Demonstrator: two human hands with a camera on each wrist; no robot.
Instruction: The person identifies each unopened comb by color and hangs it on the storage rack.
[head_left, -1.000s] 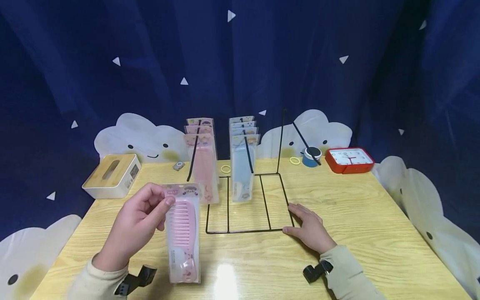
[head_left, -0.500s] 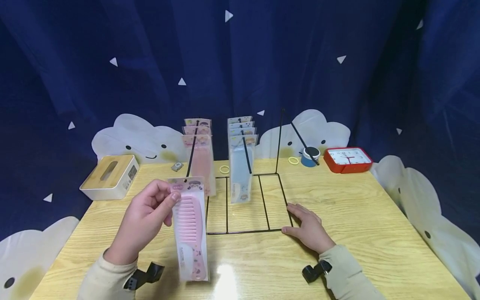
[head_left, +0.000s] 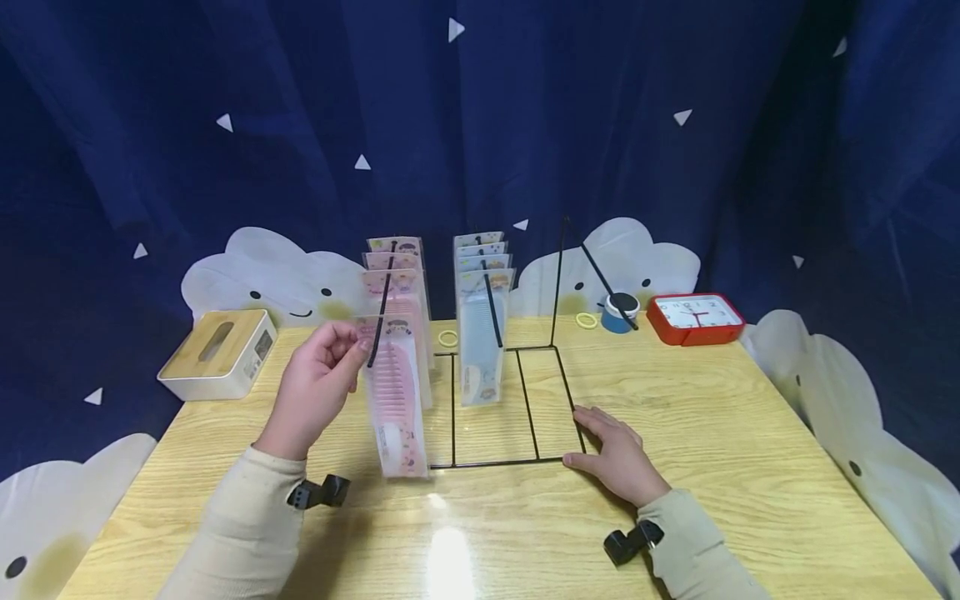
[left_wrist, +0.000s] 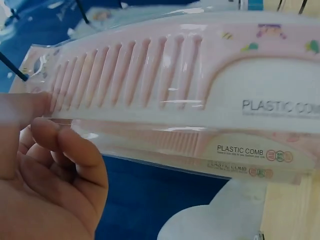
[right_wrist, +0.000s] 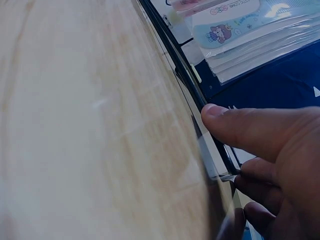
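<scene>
My left hand pinches the upper left edge of a packaged pink plastic comb, which hangs upright. The left hook of a black wire display rack crosses in front of the package's top. In the left wrist view, the hook's tip lies beside the package's top end; whether it passes through the hole is hard to tell. Behind hang several packaged pink combs. Several packaged blue combs hang on the middle hook. My right hand rests at the rack's front right corner, thumb and fingertips touching its wires.
The rack's right hook bears no comb. Along the table's back stand a tissue box, a small grey gadget, yellow rings, a blue-and-white jar and a red clock. A navy curtain hangs behind.
My left hand has moved the pink comb up, forward and to the right, from in front of the rack to the left hook. The right hand has stayed at the rack's corner.
</scene>
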